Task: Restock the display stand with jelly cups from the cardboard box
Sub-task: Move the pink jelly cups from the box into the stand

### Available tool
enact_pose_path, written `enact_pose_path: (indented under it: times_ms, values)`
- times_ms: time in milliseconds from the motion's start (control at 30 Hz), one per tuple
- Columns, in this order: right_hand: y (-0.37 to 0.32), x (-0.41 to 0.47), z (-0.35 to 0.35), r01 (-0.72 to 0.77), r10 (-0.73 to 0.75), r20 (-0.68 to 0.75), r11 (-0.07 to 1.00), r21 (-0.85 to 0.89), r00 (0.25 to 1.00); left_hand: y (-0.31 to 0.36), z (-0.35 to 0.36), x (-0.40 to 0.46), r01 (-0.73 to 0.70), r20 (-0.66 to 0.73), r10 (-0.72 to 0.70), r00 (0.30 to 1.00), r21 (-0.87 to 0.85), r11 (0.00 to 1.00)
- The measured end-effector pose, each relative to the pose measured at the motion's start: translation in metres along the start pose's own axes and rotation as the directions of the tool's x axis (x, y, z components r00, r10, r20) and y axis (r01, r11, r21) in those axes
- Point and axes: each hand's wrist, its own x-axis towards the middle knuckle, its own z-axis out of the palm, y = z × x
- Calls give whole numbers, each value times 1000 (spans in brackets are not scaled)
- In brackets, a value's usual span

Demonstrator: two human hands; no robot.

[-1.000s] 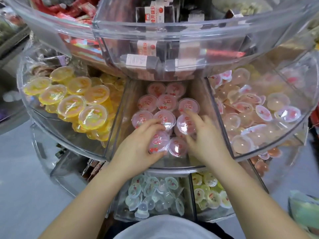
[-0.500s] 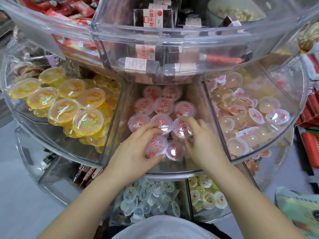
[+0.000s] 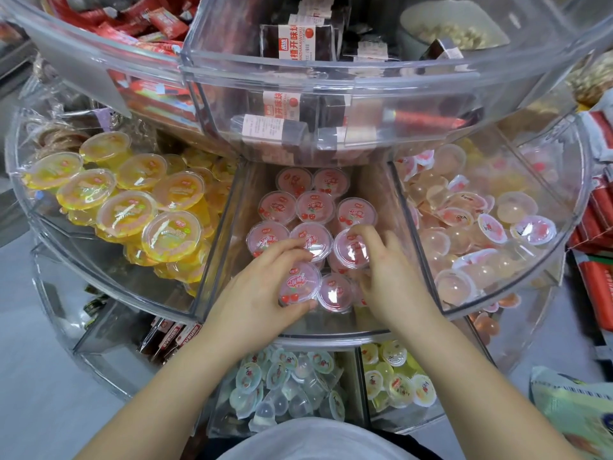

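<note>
Both hands have barely shifted since the earlier frame; only the view has drifted left a little. I see the left hand curled round a round clear-lidded pink jelly cup at the front of the middle compartment of the clear acrylic display stand, thumb under its near edge. My right hand pinches a second pink cup just behind, fingers over its rim. Neither hand is free; they sit close together, each clamped on its own cup. I judge the compartment mostly filled, with rows set behind and the front row being seated. No cardboard box is in view, so I cannot tell how many cups remain.
</note>
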Motion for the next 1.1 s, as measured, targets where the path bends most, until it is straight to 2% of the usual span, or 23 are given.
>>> enact_pose_path:
  times_ms: [100, 267, 333, 433, 533, 633, 767, 933, 1100]
  values:
    - [-1, -10, -16, 24, -22, 30, 998, -64, 999, 1, -1, 0, 1, -1, -1, 1000, -3, 1000]
    - [-9, 14, -54, 148, -165, -187, 984, -103, 968, 6, -1, -1, -11, -6, 12, 1000, 65, 998]
    - [-11, 36, -62, 258, -298, -100, 921, -291, 949, 11, -2, -1, -68, 5, 68, 998, 140, 988]
    - [-6, 60, -64, 431, -421, 154, 712, -555, 894, 23, -7, 7, -175, 44, 170, 985, 212, 962]
    - [0, 69, -56, 516, -444, 299, 526, -676, 845, 33, -4, 20, -252, 161, 213, 964, 283, 925]
    - [7, 76, -50, 559, -469, 352, 440, -702, 810, 39, 5, 27, -277, 236, 204, 950, 341, 898]
    - [8, 85, -52, 570, -465, 369, 431, -699, 804, 42, 12, 30, -249, 217, 176, 960, 382, 890]
    - [7, 87, -56, 547, -394, 386, 498, -673, 834, 38, 13, 25, -235, 210, 171, 963, 335, 912]
    - [-2, 86, -62, 567, -390, 413, 521, -638, 823, 37, 13, 23, -227, 206, 168, 964, 309, 923]
